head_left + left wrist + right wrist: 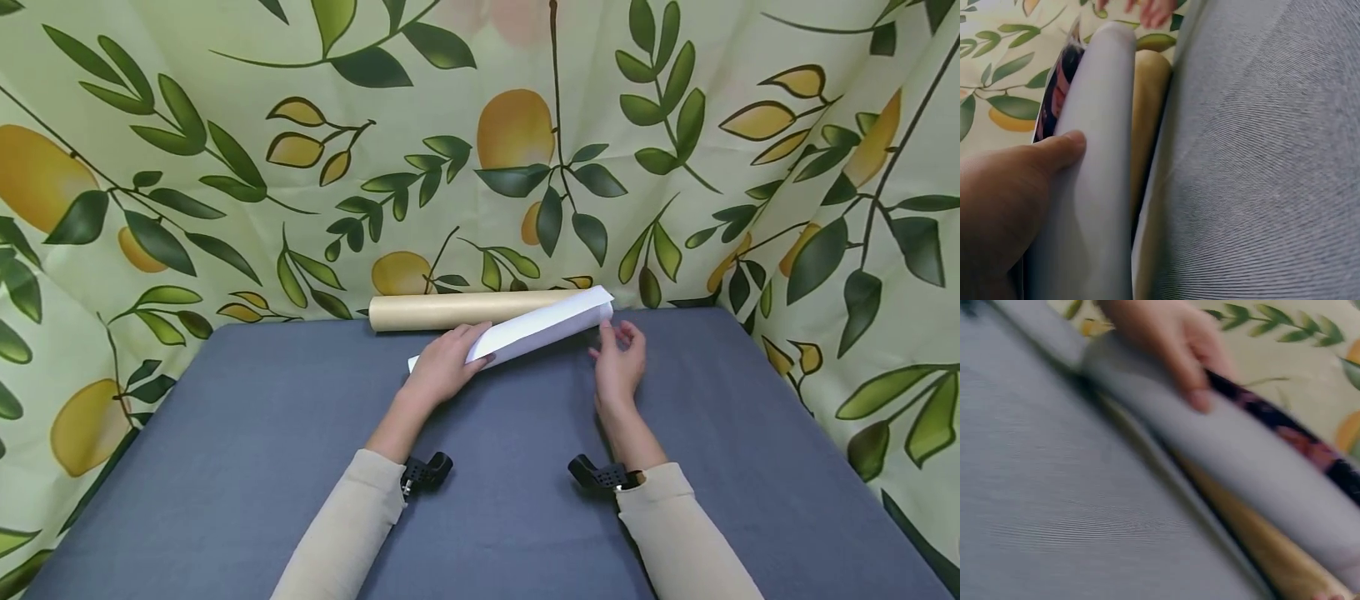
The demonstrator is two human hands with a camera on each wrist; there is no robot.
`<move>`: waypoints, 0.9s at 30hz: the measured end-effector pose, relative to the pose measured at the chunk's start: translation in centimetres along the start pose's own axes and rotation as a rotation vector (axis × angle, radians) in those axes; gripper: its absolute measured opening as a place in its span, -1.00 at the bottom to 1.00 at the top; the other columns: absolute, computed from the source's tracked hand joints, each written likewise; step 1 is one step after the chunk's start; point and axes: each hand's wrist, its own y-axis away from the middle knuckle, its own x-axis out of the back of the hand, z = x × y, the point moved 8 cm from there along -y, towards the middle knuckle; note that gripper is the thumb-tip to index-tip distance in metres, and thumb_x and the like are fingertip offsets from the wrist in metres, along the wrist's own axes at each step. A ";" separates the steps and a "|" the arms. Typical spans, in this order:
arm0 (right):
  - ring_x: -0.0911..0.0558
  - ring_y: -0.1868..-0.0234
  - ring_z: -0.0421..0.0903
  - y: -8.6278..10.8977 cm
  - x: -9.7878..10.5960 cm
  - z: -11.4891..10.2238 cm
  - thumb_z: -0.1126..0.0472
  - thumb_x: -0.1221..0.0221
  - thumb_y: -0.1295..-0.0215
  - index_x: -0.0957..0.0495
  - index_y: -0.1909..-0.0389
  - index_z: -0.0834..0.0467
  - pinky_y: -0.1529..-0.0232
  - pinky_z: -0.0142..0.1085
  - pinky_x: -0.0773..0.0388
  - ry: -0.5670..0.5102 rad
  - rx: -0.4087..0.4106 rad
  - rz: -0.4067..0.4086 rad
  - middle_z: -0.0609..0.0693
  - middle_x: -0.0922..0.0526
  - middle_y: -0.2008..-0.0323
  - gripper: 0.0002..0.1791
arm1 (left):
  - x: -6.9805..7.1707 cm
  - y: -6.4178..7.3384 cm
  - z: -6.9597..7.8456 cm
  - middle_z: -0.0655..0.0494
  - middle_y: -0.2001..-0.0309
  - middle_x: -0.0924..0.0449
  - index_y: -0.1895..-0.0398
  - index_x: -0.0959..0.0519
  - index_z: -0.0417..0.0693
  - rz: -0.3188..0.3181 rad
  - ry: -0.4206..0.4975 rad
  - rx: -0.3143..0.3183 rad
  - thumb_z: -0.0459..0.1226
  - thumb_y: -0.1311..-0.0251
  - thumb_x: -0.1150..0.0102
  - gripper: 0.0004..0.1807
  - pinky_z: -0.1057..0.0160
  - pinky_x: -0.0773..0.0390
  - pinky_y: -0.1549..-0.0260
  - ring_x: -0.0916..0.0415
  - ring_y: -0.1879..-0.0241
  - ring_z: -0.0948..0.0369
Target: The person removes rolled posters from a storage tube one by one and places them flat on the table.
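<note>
Near the worktop's (495,517) far edge, the left hand (444,360) grips the white roll (542,330) towards its left end. One tan roll (450,311) lies along that far edge, and the single white roll slants across its right part. Just beside the white roll's right end is the right hand (621,358), fingers loosely bent, contact unclear. Both wrist views reveal a dark, red-patterned strip (1304,447) along the white roll, unseen from the head.
</note>
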 end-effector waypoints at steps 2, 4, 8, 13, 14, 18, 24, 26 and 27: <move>-0.62 -0.05 0.01 0.7 -1.3 0.9 -0.06 -0.09 -0.50 -0.24 -0.43 0.15 0.07 -0.35 -0.68 -0.027 -0.021 -0.068 0.16 -0.42 -0.25 -0.38 | 0.2 0.1 -0.2 0.03 -0.30 -0.56 -0.46 -0.38 0.13 0.000 0.024 0.022 0.00 -0.39 -0.20 -0.39 -0.05 -0.54 -0.22 -0.54 -0.27 0.02; -0.66 0.05 -0.09 1.3 -2.5 1.5 -0.08 -0.11 -0.49 -0.22 -0.43 0.15 0.17 -0.39 -0.70 -0.031 -0.009 -0.143 0.16 -0.47 -0.21 -0.35 | 0.3 0.2 -0.2 0.04 -0.31 -0.56 -0.46 -0.38 0.14 0.000 0.042 0.034 0.00 -0.39 -0.20 -0.39 -0.07 -0.55 -0.21 -0.54 -0.27 0.02; -0.71 0.22 -0.23 1.8 -4.2 2.4 -0.02 -0.17 -0.46 -0.12 -0.50 0.18 0.22 -0.38 -0.72 -0.074 -0.007 -0.246 0.24 -0.52 -0.21 -0.25 | 0.3 0.2 0.1 0.04 -0.28 -0.57 -0.45 -0.39 0.15 -0.012 0.073 0.036 0.01 -0.39 -0.20 -0.40 -0.09 -0.57 -0.16 -0.57 -0.22 0.04; -0.74 0.24 -0.18 2.1 -5.1 3.2 0.05 -0.20 -0.44 0.07 -0.59 0.22 0.22 -0.37 -0.73 -0.109 -0.021 -0.294 0.33 -0.56 -0.17 -0.11 | 0.1 0.2 0.5 0.03 -0.23 -0.60 -0.43 -0.41 0.14 -0.030 0.092 0.042 0.01 -0.38 -0.21 -0.41 -0.09 -0.59 -0.10 -0.60 -0.15 0.05; -0.75 0.25 -0.17 2.1 -5.1 3.2 0.06 -0.21 -0.44 0.10 -0.59 0.22 0.22 -0.36 -0.74 -0.115 -0.021 -0.295 0.33 -0.57 -0.15 -0.09 | 0.0 0.2 0.6 0.03 -0.23 -0.60 -0.43 -0.41 0.13 -0.030 0.092 0.041 0.01 -0.37 -0.22 -0.41 -0.09 -0.59 -0.10 -0.60 -0.14 0.05; -0.74 0.33 -0.20 2.0 -5.1 3.3 0.12 -0.20 -0.44 0.11 -0.58 0.23 0.25 -0.36 -0.74 -0.132 -0.014 -0.282 0.32 -0.60 -0.01 -0.11 | -0.4 0.2 0.9 0.01 -0.26 -0.57 -0.45 -0.39 0.10 -0.047 0.088 0.040 0.08 -0.35 -0.21 -0.34 -0.09 -0.58 -0.11 -0.59 -0.16 0.03; -0.73 0.35 -0.23 1.9 -5.0 3.5 0.15 -0.17 -0.46 0.10 -0.58 0.24 0.26 -0.38 -0.72 -0.122 -0.024 -0.273 0.29 -0.60 0.02 -0.14 | -1.2 0.1 1.1 0.00 -0.33 -0.52 -0.49 -0.35 0.10 -0.079 0.068 0.055 0.18 -0.43 -0.02 -0.32 -0.12 -0.56 -0.15 -0.55 -0.24 -0.01; -0.72 0.35 -0.25 1.9 -4.9 3.6 0.15 -0.16 -0.47 0.13 -0.59 0.23 0.25 -0.39 -0.72 -0.111 -0.028 -0.276 0.31 -0.59 -0.01 -0.13 | -1.3 0.1 1.1 -0.02 -0.35 -0.51 -0.49 -0.35 0.08 -0.078 0.068 0.060 0.16 -0.46 0.03 -0.35 -0.14 -0.54 -0.17 -0.53 -0.27 -0.03; -0.72 0.36 -0.26 1.9 -4.9 3.6 0.15 -0.16 -0.47 0.13 -0.59 0.23 0.25 -0.39 -0.72 -0.110 -0.029 -0.275 0.32 -0.59 -0.02 -0.13 | -1.3 0.1 1.1 -0.02 -0.35 -0.50 -0.49 -0.35 0.08 -0.075 0.066 0.060 0.15 -0.47 0.04 -0.36 -0.14 -0.54 -0.17 -0.53 -0.28 -0.03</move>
